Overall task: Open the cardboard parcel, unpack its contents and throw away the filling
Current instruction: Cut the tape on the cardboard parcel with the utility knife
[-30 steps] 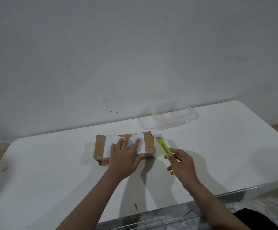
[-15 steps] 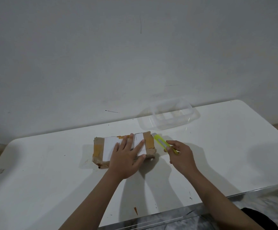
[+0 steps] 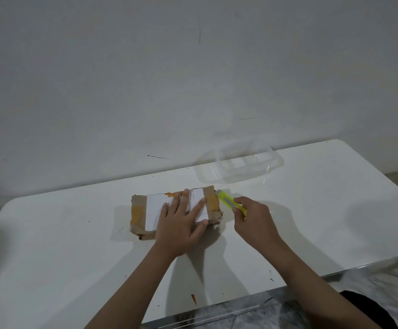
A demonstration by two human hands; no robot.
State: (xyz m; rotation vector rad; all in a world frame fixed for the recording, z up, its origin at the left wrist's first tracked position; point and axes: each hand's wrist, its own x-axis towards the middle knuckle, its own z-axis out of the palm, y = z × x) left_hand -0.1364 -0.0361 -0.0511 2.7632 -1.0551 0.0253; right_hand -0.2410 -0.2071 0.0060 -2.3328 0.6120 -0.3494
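1. The left hand [image 3: 180, 223] lies palm down on top of the cardboard parcel [image 3: 175, 212], just left of the frame's centre; its fingers are straight and spread, pointing toward the upper right of the frame, with the thumb along the parcel's near edge; it presses flat and curls round nothing; its bare forearm runs down to the lower left of centre.
2. The right hand [image 3: 252, 220] sits just right of the parcel, at centre right; its fingers are curled round the handle of a yellow-green utility knife [image 3: 231, 203], which it grips firmly; its forearm runs down to the lower right corner.
3. The knife slants up and to the left out of the fist; its tip is at the parcel's upper right corner; whether the blade touches the cardboard cannot be told, as the tip is small and blurred.
4. The parcel is a low, flat brown box, lying on the white table [image 3: 323, 210] in the middle of the frame with its long side running left to right; its cardboard looks creased and worn at the near left corner; a white label covers most of the top, and yellow-orange tape strips cross the left and right ends; it appears sealed.
5. A clear plastic container [image 3: 240, 163] stands on the table toward the upper right, apart from the parcel, close to the grey wall [image 3: 193, 67].
6. A small orange scrap [image 3: 194, 299] lies near the table's lower edge.
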